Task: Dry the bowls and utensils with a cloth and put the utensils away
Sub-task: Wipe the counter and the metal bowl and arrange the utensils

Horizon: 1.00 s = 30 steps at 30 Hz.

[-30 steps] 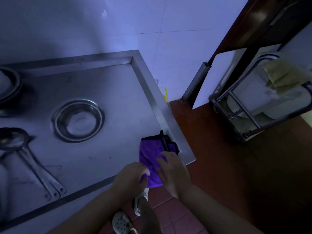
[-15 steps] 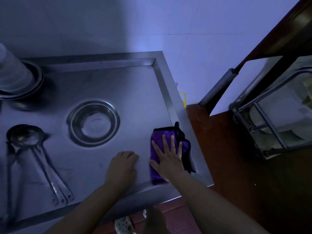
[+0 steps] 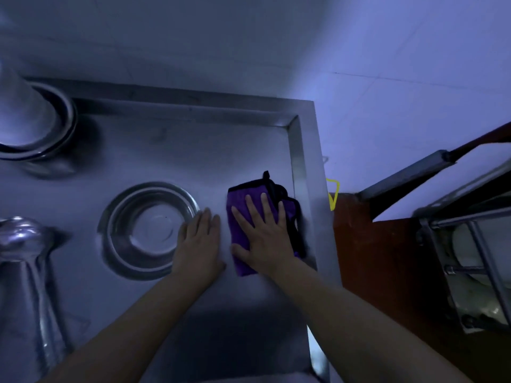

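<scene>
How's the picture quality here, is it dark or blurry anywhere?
Head view: dim, blue-tinted light; the ladles at the left edge are smeared and stretched by the wide lens; the steel bowl shows soft glare; the purple cloth under the right hand stays fairly sharp.

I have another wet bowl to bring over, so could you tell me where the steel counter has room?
Bare steel lies behind the bowl and purple cloth, up to the back rim. The left side is crowded with ladles and stacked bowls.
</scene>
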Tool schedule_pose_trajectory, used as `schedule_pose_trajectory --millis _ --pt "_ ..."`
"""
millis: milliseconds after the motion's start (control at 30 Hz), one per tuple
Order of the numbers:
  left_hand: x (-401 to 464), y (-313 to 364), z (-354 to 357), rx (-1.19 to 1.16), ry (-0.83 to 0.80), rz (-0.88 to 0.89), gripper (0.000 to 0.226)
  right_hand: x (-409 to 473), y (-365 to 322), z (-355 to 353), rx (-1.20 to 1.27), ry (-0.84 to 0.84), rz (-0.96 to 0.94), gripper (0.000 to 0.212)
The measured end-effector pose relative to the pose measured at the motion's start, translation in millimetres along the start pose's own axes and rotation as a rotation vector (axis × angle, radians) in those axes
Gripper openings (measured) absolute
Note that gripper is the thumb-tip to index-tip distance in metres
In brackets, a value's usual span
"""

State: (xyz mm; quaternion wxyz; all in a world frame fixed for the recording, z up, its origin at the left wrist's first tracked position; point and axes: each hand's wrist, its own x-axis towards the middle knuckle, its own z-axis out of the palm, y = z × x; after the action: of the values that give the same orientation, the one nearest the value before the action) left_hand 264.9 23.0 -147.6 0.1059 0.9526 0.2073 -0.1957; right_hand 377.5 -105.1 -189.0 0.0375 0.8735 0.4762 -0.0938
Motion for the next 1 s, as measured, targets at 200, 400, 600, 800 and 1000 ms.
schedule_pose_trajectory --millis 200,400,600,800,1000 --pt "47 14 -15 0.069 -0.051 -0.026 0.098 80 38 -12 -0.023 0.025 -0.032 0.077" --pt "66 29 -28 0.236 -0.177 -0.045 0.093 141 80 -26 -0.051 0.01 0.02 0.078" --pt "71 39 -34 0.285 -0.203 -0.065 0.08 165 108 -34 -0.094 0.033 0.045 0.076" --pt "71 38 -32 0.258 -0.215 -0.058 0.085 142 133 -38 -0.213 0.09 0.131 0.069" --pt "65 34 -28 0.195 -0.183 -0.054 0.089 79 126 -36 -0.177 0.085 0.143 0.067"
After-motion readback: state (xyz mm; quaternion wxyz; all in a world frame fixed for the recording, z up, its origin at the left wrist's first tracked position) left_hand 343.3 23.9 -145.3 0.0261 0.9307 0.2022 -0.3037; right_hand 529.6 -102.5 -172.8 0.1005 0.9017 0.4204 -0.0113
